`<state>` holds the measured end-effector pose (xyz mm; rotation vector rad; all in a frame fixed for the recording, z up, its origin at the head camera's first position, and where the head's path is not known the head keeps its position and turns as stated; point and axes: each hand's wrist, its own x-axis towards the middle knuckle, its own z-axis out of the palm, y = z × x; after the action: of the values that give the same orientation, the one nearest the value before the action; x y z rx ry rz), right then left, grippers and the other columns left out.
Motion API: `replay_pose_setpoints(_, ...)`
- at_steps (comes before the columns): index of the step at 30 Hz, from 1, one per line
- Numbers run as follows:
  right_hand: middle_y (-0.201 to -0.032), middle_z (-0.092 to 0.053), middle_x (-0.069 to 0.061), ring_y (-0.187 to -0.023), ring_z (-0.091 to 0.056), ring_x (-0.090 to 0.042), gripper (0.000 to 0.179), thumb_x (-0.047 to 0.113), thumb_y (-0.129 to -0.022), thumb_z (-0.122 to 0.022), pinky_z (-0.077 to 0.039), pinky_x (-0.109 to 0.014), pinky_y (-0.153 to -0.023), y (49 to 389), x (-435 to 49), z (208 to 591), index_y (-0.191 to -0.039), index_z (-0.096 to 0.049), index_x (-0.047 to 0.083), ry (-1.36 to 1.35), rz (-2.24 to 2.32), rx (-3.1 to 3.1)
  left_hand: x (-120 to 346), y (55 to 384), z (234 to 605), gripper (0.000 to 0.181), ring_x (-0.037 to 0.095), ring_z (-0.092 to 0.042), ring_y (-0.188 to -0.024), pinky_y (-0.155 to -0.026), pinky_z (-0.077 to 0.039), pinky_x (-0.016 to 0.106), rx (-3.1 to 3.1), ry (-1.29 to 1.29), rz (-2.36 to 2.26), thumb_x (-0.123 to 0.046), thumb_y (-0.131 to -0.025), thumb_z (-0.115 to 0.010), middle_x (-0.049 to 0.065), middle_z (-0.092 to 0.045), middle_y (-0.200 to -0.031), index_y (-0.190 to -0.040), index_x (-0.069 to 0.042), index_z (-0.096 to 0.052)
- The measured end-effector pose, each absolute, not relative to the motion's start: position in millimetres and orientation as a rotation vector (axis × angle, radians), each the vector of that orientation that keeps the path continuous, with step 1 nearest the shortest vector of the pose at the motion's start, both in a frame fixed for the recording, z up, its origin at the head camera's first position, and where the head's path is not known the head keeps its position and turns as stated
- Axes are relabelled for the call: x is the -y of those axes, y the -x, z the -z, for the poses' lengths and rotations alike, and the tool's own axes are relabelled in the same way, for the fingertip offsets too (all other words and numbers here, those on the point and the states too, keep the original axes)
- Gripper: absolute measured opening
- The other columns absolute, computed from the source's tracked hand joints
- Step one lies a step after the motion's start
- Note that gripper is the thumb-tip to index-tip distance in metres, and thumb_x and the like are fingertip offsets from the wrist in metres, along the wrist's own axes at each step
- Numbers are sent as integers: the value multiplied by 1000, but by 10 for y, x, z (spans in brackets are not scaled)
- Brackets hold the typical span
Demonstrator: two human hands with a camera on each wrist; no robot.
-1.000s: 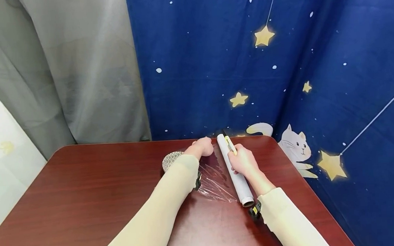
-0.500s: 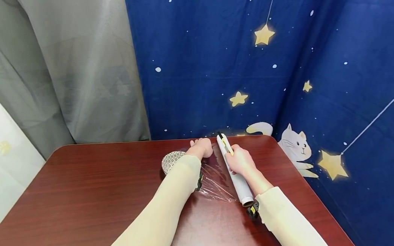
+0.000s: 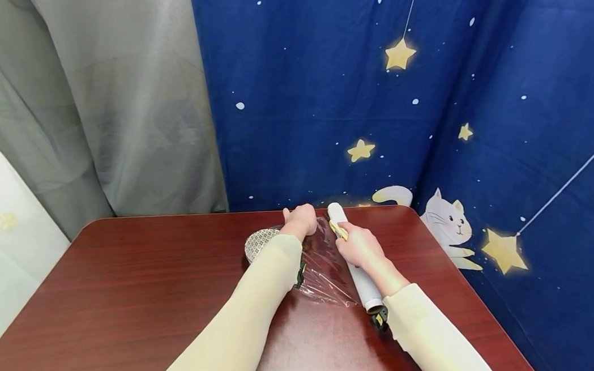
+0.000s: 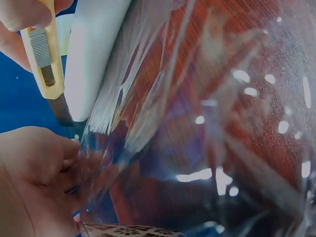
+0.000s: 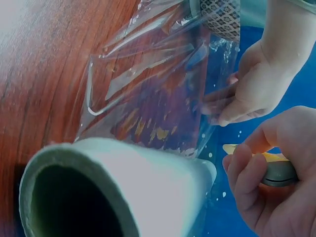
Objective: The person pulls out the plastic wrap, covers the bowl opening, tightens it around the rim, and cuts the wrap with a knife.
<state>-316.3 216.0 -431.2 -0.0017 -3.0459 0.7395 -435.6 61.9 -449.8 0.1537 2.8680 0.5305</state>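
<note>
My right hand (image 3: 360, 246) grips a yellow utility knife (image 4: 44, 59) with its blade out, close over the roll of plastic wrap (image 3: 364, 289). Clear plastic film (image 3: 328, 274) stretches from that white roll toward a patterned bowl (image 3: 258, 243), whose near side is partly hidden behind my left sleeve. At the film's far edge is my left hand (image 3: 303, 219), its fingers curled at the film and pinching it. In the left wrist view the knife blade points down toward the left hand, beside the roll's end. The right wrist view looks into the roll's hollow core.
The reddish-brown wooden table (image 3: 155, 285) has its far edge just beyond both hands. Behind it hang a grey curtain (image 3: 134, 104) and a blue star-patterned curtain (image 3: 311, 82). Small dark wrist cameras sit under both cuffs.
My right hand has shifted slightly left across the roll, and the knife has tipped from pointing away to pointing left toward the film. The left hand has barely moved.
</note>
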Motion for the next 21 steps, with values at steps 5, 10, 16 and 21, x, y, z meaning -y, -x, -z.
replay_pose_setpoints(5, -134, -74, -20, -61, -64, -23, 59, 23, -100, -61, -50, -34, -51, 3166, -2137, 4321, -159, -58, 19, -28, -716, 3047, -629, 4356, 4493, 19, 32, -66, -132, -134, -19, 62, -2895, -112, -526, -8, -102, -71, 9, -77, -134, -119, -12, -78)
replay_pose_setpoints(10, -129, -75, -19, -66, -66, -26, 60, 23, -100, -61, -50, -35, -52, 3182, -2110, 4323, -160, -58, 20, -21, -703, 3050, -617, 4362, 4496, 12, 30, -68, -119, -127, -28, 58, -2922, -88, -565, -5, -100, -72, 9, -78, -123, -108, -13, -78)
replay_pose_setpoints(16, -134, -76, -19, -103, -74, -36, 57, 23, -101, -63, -61, -49, -85, 3177, -2074, 4359, -157, -61, 17, -73, -621, 3039, -622, 4389, 4521, 10, 29, -69, -116, -126, -29, 57, -2936, -100, -557, -5, -98, -73, 8, -79, -122, -103, -13, -78)
replay_pose_setpoints(21, -127, -79, -18, -109, -75, -39, 52, 18, -100, -64, -60, -55, -95, 3182, -2028, 4417, -152, -65, 16, -135, -540, 3010, -636, 4590, 4695, 10, 30, -71, -118, -126, -30, 59, -2944, -116, -549, -10, -98, -71, 7, -80, -120, -99, -14, -79)
